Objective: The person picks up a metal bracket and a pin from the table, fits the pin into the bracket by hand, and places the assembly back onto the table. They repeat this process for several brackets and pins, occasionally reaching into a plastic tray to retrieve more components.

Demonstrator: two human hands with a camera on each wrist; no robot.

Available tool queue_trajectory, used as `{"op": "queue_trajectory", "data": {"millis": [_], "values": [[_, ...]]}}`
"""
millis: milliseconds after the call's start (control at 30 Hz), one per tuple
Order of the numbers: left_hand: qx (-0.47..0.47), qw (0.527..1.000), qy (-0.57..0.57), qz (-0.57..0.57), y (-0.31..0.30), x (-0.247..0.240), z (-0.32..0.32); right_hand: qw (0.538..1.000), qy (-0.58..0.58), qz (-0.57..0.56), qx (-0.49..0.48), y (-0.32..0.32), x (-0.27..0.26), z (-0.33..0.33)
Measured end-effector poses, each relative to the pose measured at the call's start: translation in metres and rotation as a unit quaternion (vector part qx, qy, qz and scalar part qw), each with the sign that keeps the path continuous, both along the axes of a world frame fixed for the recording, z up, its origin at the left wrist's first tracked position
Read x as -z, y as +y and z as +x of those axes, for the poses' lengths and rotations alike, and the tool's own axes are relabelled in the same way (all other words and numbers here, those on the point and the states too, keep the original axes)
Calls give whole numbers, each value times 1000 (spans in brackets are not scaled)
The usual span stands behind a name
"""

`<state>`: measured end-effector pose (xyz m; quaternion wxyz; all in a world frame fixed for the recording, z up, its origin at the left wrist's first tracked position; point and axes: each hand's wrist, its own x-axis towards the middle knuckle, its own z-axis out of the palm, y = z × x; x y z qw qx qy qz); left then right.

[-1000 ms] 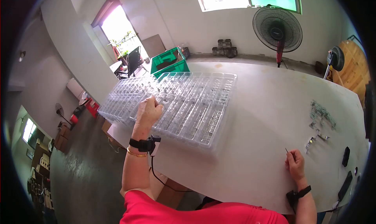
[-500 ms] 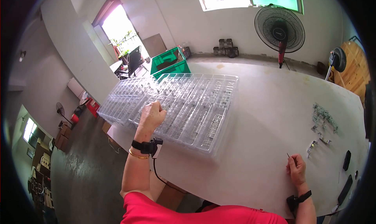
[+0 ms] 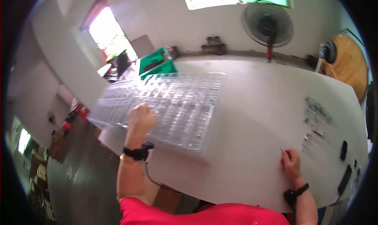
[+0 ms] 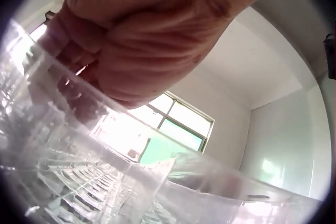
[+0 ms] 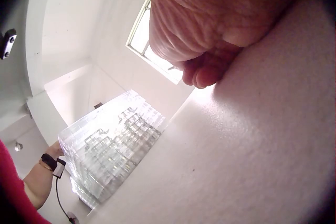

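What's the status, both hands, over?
Left hand over clear divided tray, fingers curled, contents unclear. Right hand low over table, pinching thin piece. Nothing evident blocking either.

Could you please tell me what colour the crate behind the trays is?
Green crate, clearest in the head view.

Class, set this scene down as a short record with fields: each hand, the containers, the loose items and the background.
left hand: over the clear trays, fingers curled; whether they hold anything is hidden
right hand: near the table, pinching a thin piece
containers: clear divided trays; green crate beyond them
loose items: small shiny parts, right side of table
background: standing fan
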<state>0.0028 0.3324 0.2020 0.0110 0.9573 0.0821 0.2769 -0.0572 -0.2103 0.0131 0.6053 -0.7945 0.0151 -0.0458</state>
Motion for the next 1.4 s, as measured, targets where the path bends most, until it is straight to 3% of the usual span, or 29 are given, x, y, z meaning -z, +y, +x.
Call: {"op": "queue_trajectory", "data": {"millis": [33,100,200,300,333,433,533,567,600,667,733,767,833,933,1167,1367,1400], "values": [[45,996,-53,48,4,9,1,999,-8,-42,2,0,-3,-1],[34,999,-6,-22,-32,-9,-5,999,-17,-44,4,-3,9,3],[146,971,17,-188,-134,-43,-49,999,6,-36,-8,-4,1,1],[282,902,96,-312,-200,-27,-78,999,17,29,-27,-4,-8,-3],[332,888,123,-293,-220,-20,-82,999,15,25,-16,-6,-10,-4],[456,788,247,-331,-265,2,-75,998,44,43,-35,-4,-16,-3],[453,725,350,-383,-298,41,-47,995,71,58,-29,-8,-27,-3],[457,723,349,-383,-305,62,-36,997,-37,-71,6,-15,-26,-2],[452,700,370,-411,-310,86,-25,969,-144,-199,40,-21,-26,-1],[447,675,391,-437,-317,109,-16,956,-166,-222,90,-33,-29,1],[414,616,445,-502,-321,120,-11,936,-160,-266,165,-39,-33,2],[416,614,444,-503,-322,126,-9,935,-161,-268,167,-43,-33,1],[403,566,464,-550,-323,136,-6,925,-121,-327,150,-52,-28,3],[384,531,469,-593,-321,148,-1,915,-155,-361,97,-61,-19,13],[328,454,462,-688,-309,166,1,944,-136,-300,35,-27,-24,13],[315,378,430,-757,-310,176,5,983,-89,-152,-53,25,-49,4],[323,346,425,-771,-310,177,6,976,-124,-165,-68,31,-51,3]]}}
